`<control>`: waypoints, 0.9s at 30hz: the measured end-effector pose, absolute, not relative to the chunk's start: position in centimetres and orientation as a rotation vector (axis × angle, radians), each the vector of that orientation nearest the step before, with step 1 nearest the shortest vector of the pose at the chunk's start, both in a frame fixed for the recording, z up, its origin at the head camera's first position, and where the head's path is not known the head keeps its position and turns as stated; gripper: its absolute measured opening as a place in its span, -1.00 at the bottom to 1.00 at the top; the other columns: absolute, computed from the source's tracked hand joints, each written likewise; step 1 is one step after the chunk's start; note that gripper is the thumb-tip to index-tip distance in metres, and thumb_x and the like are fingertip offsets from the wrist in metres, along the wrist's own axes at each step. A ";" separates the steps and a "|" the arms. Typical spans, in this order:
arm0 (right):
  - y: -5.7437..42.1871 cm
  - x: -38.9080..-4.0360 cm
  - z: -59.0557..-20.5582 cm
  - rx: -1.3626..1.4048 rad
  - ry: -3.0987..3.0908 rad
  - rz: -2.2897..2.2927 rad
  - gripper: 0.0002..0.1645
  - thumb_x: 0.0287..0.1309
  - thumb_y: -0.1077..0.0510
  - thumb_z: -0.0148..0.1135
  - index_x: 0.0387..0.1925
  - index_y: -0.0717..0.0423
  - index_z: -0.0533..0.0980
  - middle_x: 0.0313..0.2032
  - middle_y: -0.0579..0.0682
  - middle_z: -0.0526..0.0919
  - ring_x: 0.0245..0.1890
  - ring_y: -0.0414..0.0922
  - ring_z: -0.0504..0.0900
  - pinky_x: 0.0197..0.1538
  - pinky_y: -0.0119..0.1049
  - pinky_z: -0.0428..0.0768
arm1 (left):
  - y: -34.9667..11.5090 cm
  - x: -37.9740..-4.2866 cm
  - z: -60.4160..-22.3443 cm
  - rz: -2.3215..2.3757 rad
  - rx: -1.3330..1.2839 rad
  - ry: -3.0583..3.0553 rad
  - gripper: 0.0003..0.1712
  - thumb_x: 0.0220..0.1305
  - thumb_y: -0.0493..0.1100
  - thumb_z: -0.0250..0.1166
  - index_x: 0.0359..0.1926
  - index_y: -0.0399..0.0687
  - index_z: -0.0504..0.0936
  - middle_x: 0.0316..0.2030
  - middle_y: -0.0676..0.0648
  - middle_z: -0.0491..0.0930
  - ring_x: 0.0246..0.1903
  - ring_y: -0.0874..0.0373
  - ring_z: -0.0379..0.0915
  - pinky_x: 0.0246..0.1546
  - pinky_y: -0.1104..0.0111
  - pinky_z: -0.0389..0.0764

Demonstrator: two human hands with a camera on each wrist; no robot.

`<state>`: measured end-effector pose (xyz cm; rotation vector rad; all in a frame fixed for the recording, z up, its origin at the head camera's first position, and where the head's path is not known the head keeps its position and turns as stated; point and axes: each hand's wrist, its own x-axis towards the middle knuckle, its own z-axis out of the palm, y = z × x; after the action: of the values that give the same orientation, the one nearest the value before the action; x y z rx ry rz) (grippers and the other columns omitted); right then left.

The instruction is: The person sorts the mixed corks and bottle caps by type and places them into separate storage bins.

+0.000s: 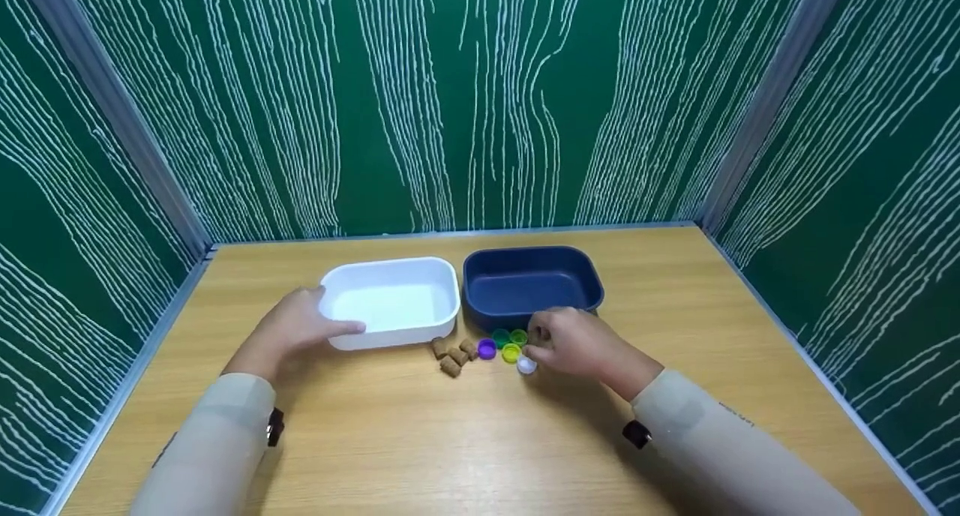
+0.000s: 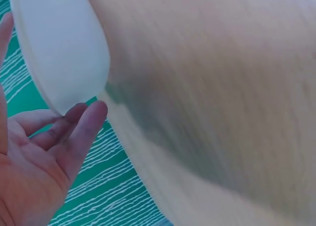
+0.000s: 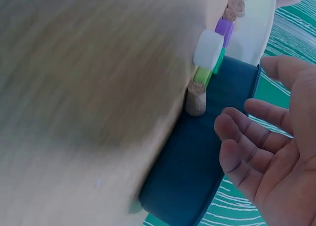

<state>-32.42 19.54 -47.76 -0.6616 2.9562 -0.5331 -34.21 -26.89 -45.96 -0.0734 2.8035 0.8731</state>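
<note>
My left hand (image 1: 296,325) grips the left end of a white plastic container (image 1: 396,340), thumb over its near rim. In the left wrist view, fingertips (image 2: 96,112) touch the container's end. My right hand (image 1: 574,343) hovers over small round caps in front of a dark blue container (image 1: 534,257). In the right wrist view its fingers are loosely bent with nothing between them. The caps are purple (image 1: 487,349), yellow (image 1: 511,352), white (image 1: 527,365) and green (image 1: 500,338). A lone cork (image 3: 196,101) beside them is hidden by the hand in the head view.
Several brown corks (image 1: 451,364) lie in a small pile before the gap between the two containers. The wooden table (image 1: 442,456) is bounded by green panels (image 1: 510,126) with white wavy lines and by grey corner posts (image 1: 757,103).
</note>
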 end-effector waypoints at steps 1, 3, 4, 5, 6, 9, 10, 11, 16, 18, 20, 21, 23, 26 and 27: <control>19.5 -32.5 -47.9 -0.659 2.945 -0.536 -0.68 0.43 -0.13 0.58 -0.05 -0.02 0.77 -0.29 -0.16 0.76 -0.31 -0.13 0.66 -0.09 -0.18 0.77 | -26.9 -34.2 -45.8 0.879 -0.067 2.795 0.62 -0.01 0.68 0.62 0.80 -0.15 0.19 0.70 -0.36 0.29 0.57 -0.33 0.31 0.70 -0.42 0.23; 19.3 -32.6 -48.1 -0.667 2.929 -0.534 -0.71 0.42 -0.13 0.58 -0.09 -0.03 0.76 -0.36 -0.17 0.74 -0.37 -0.15 0.66 -0.14 -0.21 0.74 | -26.9 -34.2 -45.5 0.888 -0.060 2.772 0.61 0.01 0.64 0.63 0.80 -0.16 0.18 0.70 -0.36 0.30 0.57 -0.34 0.32 0.69 -0.42 0.24; 19.2 -32.6 -48.3 -0.676 2.919 -0.535 -0.72 0.42 -0.13 0.57 -0.11 -0.04 0.76 -0.40 -0.17 0.73 -0.40 -0.15 0.65 -0.17 -0.22 0.71 | -26.9 -34.2 -45.3 0.891 -0.060 2.760 0.60 0.00 0.62 0.65 0.80 -0.16 0.18 0.70 -0.35 0.30 0.58 -0.33 0.32 0.70 -0.41 0.24; 19.1 -32.7 -48.5 -0.687 2.909 -0.539 -0.73 0.42 -0.11 0.56 -0.12 -0.03 0.75 -0.42 -0.17 0.71 -0.42 -0.16 0.65 -0.20 -0.24 0.68 | -26.9 -34.2 -45.2 0.894 -0.062 2.746 0.61 0.00 0.60 0.66 0.81 -0.16 0.17 0.71 -0.34 0.30 0.58 -0.33 0.31 0.70 -0.41 0.23; 19.0 -32.7 -48.6 -0.699 2.903 -0.535 -0.73 0.42 -0.11 0.55 -0.13 -0.03 0.75 -0.45 -0.18 0.69 -0.44 -0.16 0.64 -0.23 -0.25 0.64 | -26.9 -34.3 -45.2 0.905 -0.055 2.734 0.60 0.00 0.58 0.68 0.80 -0.17 0.17 0.71 -0.34 0.31 0.58 -0.32 0.32 0.70 -0.40 0.23; 18.8 -32.9 -49.0 -0.723 2.896 -0.522 -0.75 0.42 -0.10 0.54 -0.16 -0.03 0.73 -0.51 -0.19 0.64 -0.48 -0.17 0.59 -0.30 -0.27 0.54 | -26.9 -34.5 -45.0 0.952 -0.043 2.705 0.57 -0.01 0.51 0.73 0.78 -0.20 0.21 0.68 -0.34 0.36 0.55 -0.31 0.34 0.72 -0.38 0.23; 18.8 -32.9 -49.1 -0.726 2.892 -0.522 -0.75 0.41 -0.09 0.54 -0.18 -0.03 0.73 -0.52 -0.19 0.62 -0.49 -0.17 0.58 -0.32 -0.27 0.51 | -26.8 -34.6 -44.9 0.966 -0.036 2.696 0.56 0.00 0.50 0.73 0.77 -0.22 0.22 0.67 -0.35 0.37 0.54 -0.31 0.35 0.72 -0.37 0.24; 18.8 -32.9 -49.2 -0.730 2.892 -0.521 -0.76 0.41 -0.08 0.54 -0.21 -0.02 0.72 -0.53 -0.19 0.60 -0.50 -0.17 0.55 -0.35 -0.27 0.48 | -26.8 -34.7 -44.9 0.981 -0.044 2.686 0.55 -0.02 0.48 0.75 0.75 -0.22 0.24 0.65 -0.34 0.39 0.53 -0.30 0.36 0.72 -0.36 0.24; 18.6 -32.9 -49.5 -0.701 2.876 -0.543 -0.69 0.36 -0.10 0.57 -0.40 -0.11 0.64 -0.60 -0.19 0.54 -0.59 -0.19 0.49 -0.44 -0.29 0.40 | -26.6 -35.3 -44.9 0.994 -0.115 2.656 0.57 -0.03 0.41 0.79 0.76 -0.26 0.20 0.67 -0.36 0.34 0.54 -0.31 0.31 0.73 -0.37 0.20; 18.5 -32.9 -49.7 -0.678 2.872 -0.555 -0.65 0.35 -0.12 0.60 -0.44 -0.13 0.62 -0.60 -0.19 0.55 -0.60 -0.19 0.49 -0.44 -0.29 0.41 | -26.4 -35.3 -44.7 0.997 -0.135 2.646 0.57 -0.01 0.39 0.80 0.77 -0.26 0.18 0.69 -0.37 0.31 0.56 -0.32 0.28 0.74 -0.38 0.18; 18.4 -33.0 -49.8 -0.661 2.868 -0.559 -0.63 0.33 -0.13 0.62 -0.45 -0.12 0.62 -0.60 -0.18 0.55 -0.59 -0.19 0.49 -0.44 -0.29 0.42 | -26.2 -35.1 -44.3 1.004 -0.145 2.635 0.55 0.01 0.37 0.79 0.77 -0.27 0.17 0.70 -0.38 0.29 0.57 -0.33 0.27 0.74 -0.38 0.16; 18.3 -33.0 -49.9 -0.654 2.867 -0.554 -0.63 0.32 -0.14 0.63 -0.45 -0.12 0.62 -0.59 -0.18 0.56 -0.59 -0.19 0.50 -0.43 -0.29 0.42 | -26.1 -35.0 -44.0 0.999 -0.146 2.632 0.54 0.03 0.36 0.79 0.77 -0.27 0.17 0.71 -0.38 0.28 0.58 -0.33 0.26 0.74 -0.38 0.16; 18.2 -33.0 -49.9 -0.655 2.865 -0.547 -0.62 0.31 -0.13 0.64 -0.46 -0.12 0.62 -0.58 -0.19 0.57 -0.58 -0.19 0.51 -0.42 -0.29 0.43 | -26.0 -34.7 -43.7 0.995 -0.157 2.620 0.56 0.03 0.36 0.79 0.78 -0.27 0.15 0.72 -0.40 0.25 0.60 -0.36 0.23 0.74 -0.40 0.14; 17.9 -33.1 -49.8 -0.660 2.868 -0.522 -0.62 0.30 -0.10 0.65 -0.49 -0.11 0.62 -0.59 -0.21 0.56 -0.58 -0.19 0.49 -0.42 -0.30 0.41 | -26.0 -34.8 -43.6 0.964 -0.177 2.615 0.57 0.04 0.35 0.78 0.80 -0.25 0.11 0.74 -0.39 0.21 0.64 -0.38 0.19 0.74 -0.41 0.13; 17.9 -33.1 -49.8 -0.654 2.867 -0.516 -0.62 0.30 -0.10 0.64 -0.50 -0.10 0.62 -0.59 -0.21 0.55 -0.59 -0.19 0.49 -0.42 -0.30 0.41 | -26.0 -34.9 -43.6 0.951 -0.177 2.618 0.57 0.05 0.34 0.78 0.80 -0.26 0.10 0.74 -0.39 0.19 0.64 -0.39 0.18 0.74 -0.42 0.13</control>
<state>-33.06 17.89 -49.80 -0.6544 2.8674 -0.5159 -34.91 -25.99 -43.56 -0.1774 2.6180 0.9509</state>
